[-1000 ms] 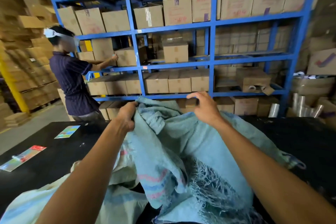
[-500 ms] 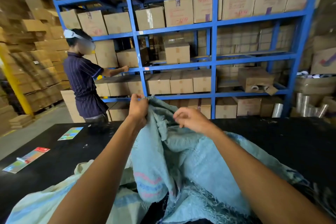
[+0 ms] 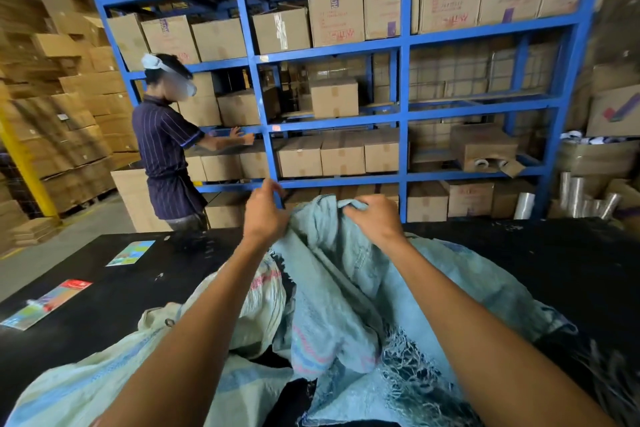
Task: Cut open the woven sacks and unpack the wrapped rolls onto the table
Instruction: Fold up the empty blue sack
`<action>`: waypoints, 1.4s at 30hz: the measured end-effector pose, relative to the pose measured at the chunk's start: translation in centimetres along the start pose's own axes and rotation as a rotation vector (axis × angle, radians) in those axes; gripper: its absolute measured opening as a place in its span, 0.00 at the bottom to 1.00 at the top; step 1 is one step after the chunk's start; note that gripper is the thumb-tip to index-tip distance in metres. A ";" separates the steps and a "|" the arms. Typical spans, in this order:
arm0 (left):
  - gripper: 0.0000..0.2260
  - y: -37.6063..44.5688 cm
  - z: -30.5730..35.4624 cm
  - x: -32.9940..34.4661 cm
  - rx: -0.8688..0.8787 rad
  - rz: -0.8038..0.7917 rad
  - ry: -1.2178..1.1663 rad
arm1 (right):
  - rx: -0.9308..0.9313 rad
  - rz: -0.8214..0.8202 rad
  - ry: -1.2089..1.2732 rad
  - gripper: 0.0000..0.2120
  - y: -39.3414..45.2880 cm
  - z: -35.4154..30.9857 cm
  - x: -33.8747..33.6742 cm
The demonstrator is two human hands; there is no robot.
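Looks like the cutting's done: the pale blue woven plastic sack [image 3: 332,288] lies slashed and frayed on the black counter [image 3: 554,263], partly over a second, paler one [image 3: 104,371]. No wrapped rolls in sight, so the unpacking seems unfinished. Left hand [image 3: 265,215] and right hand [image 3: 375,218] each have their grip bunched on the sack's top edge.

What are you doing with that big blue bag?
A person is holding up a pale blue woven sack over a black table. The left hand and the right hand each grip its top edge, close together. The near edge of the sack is frayed, and no wrapped rolls show yet. Behind the table, another person reaches into blue shelves full of cardboard boxes.
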State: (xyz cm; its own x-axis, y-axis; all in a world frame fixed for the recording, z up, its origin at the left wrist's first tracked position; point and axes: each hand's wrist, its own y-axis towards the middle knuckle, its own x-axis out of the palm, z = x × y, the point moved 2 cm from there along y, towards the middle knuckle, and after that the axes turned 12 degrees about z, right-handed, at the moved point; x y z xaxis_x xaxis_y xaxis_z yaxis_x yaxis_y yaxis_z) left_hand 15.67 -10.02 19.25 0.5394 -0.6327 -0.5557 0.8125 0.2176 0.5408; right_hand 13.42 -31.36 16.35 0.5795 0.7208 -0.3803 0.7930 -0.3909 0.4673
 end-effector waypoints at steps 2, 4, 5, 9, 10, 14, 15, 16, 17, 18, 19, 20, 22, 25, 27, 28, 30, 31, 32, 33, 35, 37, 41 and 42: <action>0.05 -0.5 2.5 0.3 -0.100 -0.110 -0.302 | -0.003 0.003 0.017 0.06 0.0 -0.3 0.1; 0.04 -0.9 4.4 0.2 -0.227 -0.293 -0.499 | -0.036 -0.005 0.055 0.06 0.2 -0.3 -0.2; 0.09 -1.3 4.9 0.2 -0.214 -0.389 -0.492 | -0.056 -0.017 0.060 0.06 0.3 -0.3 -0.4; 0.14 -1.6 4.2 1.6 0.015 -0.389 -0.231 | -0.113 -0.104 0.147 0.07 0.3 -0.3 -1.0; 0.09 -1.3 3.7 1.8 0.028 -0.299 -0.227 | -0.126 -0.122 0.165 0.09 0.3 -0.1 -1.2; 0.07 0.8 0.0 0.0 -0.549 0.002 -0.674 | -0.014 0.106 0.087 0.11 0.9 3.6 -3.3; 0.07 1.3 -1.3 -0.7 -0.655 0.040 -0.724 | 0.083 0.206 -0.020 0.12 0.7 5.2 -4.2; 0.09 1.7 -2.3 -1.3 -0.734 0.068 -0.759 | 0.177 0.282 -0.155 0.12 0.3 6.7 -5.1; 0.11 1.8 -3.1 -1.8 -0.789 0.056 -0.765 | 0.252 0.322 -0.286 0.12 -0.2 8.0 -5.8; 0.12 1.8 -3.9 -1.8 -0.848 0.041 -0.793 | 0.298 0.333 -0.392 0.12 -0.6 8.9 -6.2; 0.11 1.6 -4.3 -1.7 -0.908 0.013 -0.821 | 0.325 0.328 -0.479 0.12 -0.9 9.5 -6.2; 0.10 1.5 -4.4 -1.3 -0.939 -0.013 -0.823 | 0.324 0.308 -0.553 0.13 -1.0 9.6 -6.0; 0.09 1.0 -3.4 -0.4 -0.925 -0.115 -0.829 | 0.219 0.225 -0.568 0.21 -0.9 8.5 -5.2; 0.09 0.0 0.7 0.5 -0.809 -0.308 -0.906 | -0.160 -0.138 -0.262 0.29 -0.9 3.9 -3.2; 0.08 -0.3 3.7 0.9 -0.716 -0.407 -0.986 | -0.264 -0.434 -0.148 0.28 -1.6 0.9 -1.3; 0.08 -0.4 4.9 0.8 -0.669 -0.467 -1.039 | -0.287 -0.450 -0.157 0.27 -1.6 0.4 -0.4; 0.06 0.0 6.1 0.3 -0.558 -0.545 -1.048 | -0.220 -0.279 -0.188 0.23 -1.0 0.7 0.2; 0.08 0.5 5.8 -0.4 -0.507 -0.500 -1.006 | -0.120 -0.149 -0.162 0.22 -0.5 1.3 -0.2; 0.10 1.4 5.0 -0.9 -0.471 -0.405 -0.945 | -0.010 -0.038 -0.137 0.20 -0.3 1.8 -1.0; 0.12 2.2 3.9 -1.7 -0.463 -0.289 -0.862 | 0.057 0.053 -0.134 0.19 -0.2 2.4 -1.8; 0.12 2.9 1.9 -2.7 -0.496 -0.178 -0.757 | 0.016 0.115 -0.280 0.17 0.1 2.8 -3.1; 0.09 2.5 1.0 -2.3 -0.568 -0.189 -0.755 | -0.020 0.075 -0.407 0.16 0.3 2.5 -3.4; 0.05 1.4 3.0 -1.6 -0.485 -0.220 -0.770 | -0.159 -0.207 -0.312 0.28 0.9 0.6 -3.7; 0.05 1.4 4.1 -1.6 -0.444 -0.252 -0.790 | -0.174 -0.354 -0.171 0.32 0.7 -0.4 -3.7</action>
State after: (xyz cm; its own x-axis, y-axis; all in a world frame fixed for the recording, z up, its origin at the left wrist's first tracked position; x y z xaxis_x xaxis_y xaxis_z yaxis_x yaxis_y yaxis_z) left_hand 15.05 -11.72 23.50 0.1615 -0.9854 0.0541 0.9828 0.1656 0.0823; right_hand 11.82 -34.07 18.39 0.3119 0.6821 -0.6614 0.9133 -0.0234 0.4066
